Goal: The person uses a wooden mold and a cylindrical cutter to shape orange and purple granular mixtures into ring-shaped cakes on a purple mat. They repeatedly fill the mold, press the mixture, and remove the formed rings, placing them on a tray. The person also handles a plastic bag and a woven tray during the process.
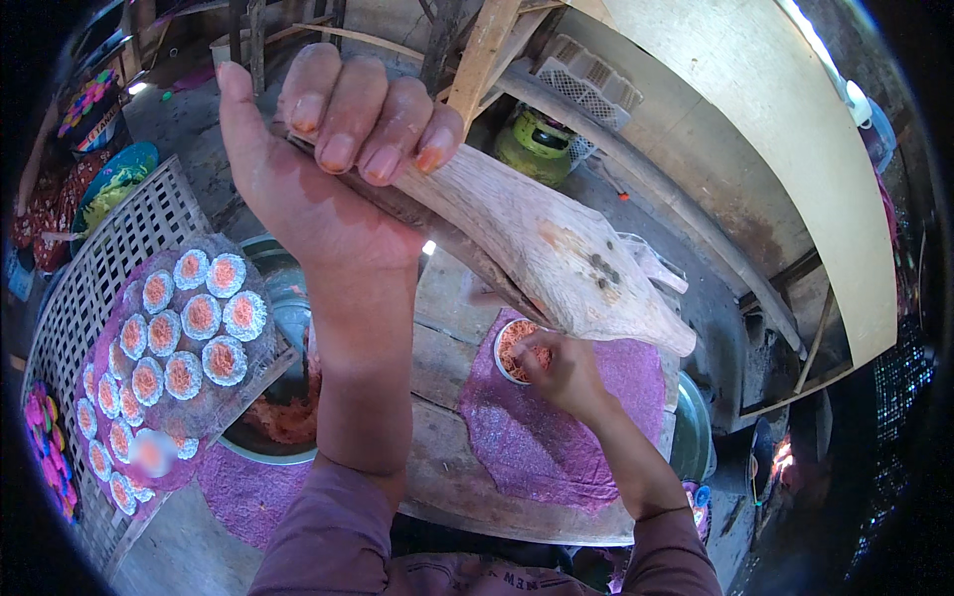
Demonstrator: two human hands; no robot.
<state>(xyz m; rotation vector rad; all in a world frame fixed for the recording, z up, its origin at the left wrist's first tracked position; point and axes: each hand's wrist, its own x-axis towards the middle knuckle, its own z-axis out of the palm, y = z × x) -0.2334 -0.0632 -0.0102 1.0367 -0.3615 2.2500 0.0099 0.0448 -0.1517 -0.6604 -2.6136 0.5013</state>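
Raised close in front, my left hand [333, 169] is wrapped round the end of a thick, pale wooden lever [556, 248], fingers curled over its top. The lever slants down to the right, with its broad far end above the table. Below it, a round white-rimmed ring [500, 370] holds orange shreds [512, 338] on a purple cloth [556, 447]. My right hand [568, 377] is at the ring's right side, fingers bent and drawn together, fingertips at the shreds. Whatever they pinch is hidden.
The wooden table [437, 437] carries the cloth. At left, several round white-edged, orange-centred pieces [201, 316] lie on a board beside a woven rack [129, 238]. A basin [278, 449] contains orange mash. Behind are a green gas cylinder [532, 149] and a person [84, 194]; fire [784, 457] glows right.
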